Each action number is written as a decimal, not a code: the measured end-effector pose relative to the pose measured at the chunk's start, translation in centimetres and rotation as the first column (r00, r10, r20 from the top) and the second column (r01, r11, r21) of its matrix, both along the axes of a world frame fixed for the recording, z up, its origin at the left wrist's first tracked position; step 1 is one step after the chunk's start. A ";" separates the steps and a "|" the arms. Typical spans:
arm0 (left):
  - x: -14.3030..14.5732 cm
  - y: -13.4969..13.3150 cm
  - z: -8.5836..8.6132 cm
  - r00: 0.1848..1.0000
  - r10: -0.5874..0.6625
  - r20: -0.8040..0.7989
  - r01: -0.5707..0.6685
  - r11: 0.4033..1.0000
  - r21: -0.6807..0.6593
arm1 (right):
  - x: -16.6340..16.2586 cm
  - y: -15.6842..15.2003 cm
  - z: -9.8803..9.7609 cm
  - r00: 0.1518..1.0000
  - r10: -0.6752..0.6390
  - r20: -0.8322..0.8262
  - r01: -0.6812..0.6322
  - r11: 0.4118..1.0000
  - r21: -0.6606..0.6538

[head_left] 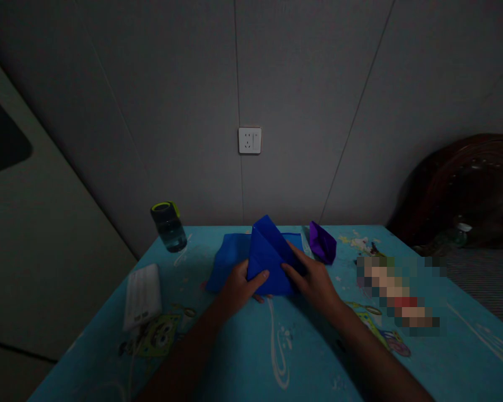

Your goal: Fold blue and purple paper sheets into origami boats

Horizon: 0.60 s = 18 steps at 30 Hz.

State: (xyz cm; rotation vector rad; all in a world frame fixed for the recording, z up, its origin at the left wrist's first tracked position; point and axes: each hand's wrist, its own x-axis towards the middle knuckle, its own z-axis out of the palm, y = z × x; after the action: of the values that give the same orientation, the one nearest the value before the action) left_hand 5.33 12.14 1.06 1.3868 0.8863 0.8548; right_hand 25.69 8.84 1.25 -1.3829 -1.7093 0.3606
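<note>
Grey panelled wall (176, 111) across the back, dim light over everything, and a white socket plate (250, 140) sits just above the middle of the table's far edge. Down below, it's a turquoise tablecloth (243, 360) scattered with cartoon prints, and the action is right at the centre!

Both hands are on the folded blue piece (270, 259), tilted up with its peak toward the wall. The left hand (237, 286) pinches its lower left side, thumb across the near face, the other fingers mostly hidden behind. Over on the other flank, the right hand (315, 277) grips the right edge, thumb on the near side and fingers reaching along the sloping edge; how firmly it presses, one cannot tell.

Behind that, a lighter blue sheet (229, 259) lies on the cloth, showing mostly to the left. Just beyond the right hand, look, a purple folded piece (322, 244) rests near the far edge!

Out left, a dark bottle (170, 229) with a yellow-green rim stands at the far side, and nearer comes a white block-shaped device (143, 296) with a cable at its near end. Far right, beyond the table, looms a dark chair (465, 184); on the cloth's right side, a pixelated patch (398, 293) hides what's there.
</note>
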 end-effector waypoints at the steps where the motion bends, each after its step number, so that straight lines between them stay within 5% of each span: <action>1: 0.1 -0.1 -0.1 1.000 -0.003 -0.009 0.003 1.000 0.003 | -0.1 0.0 -0.2 0.998 -0.011 0.056 0.009 1.000 0.024; 13: 0.5 -0.3 -0.5 0.978 0.194 0.078 -0.202 0.972 0.120 | -1.8 -0.4 -0.9 0.927 -0.125 0.354 0.014 0.954 0.300; 18: 0.6 -0.2 -0.5 0.971 0.223 0.092 -0.233 0.964 0.127 | -2.8 -1.0 -1.2 0.877 -0.037 0.479 -0.137 0.937 0.322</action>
State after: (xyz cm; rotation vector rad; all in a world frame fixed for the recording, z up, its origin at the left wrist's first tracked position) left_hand 5.94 11.90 0.59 1.3764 0.9540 1.1568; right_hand 22.84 7.86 0.09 -1.2225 -2.0902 -0.2821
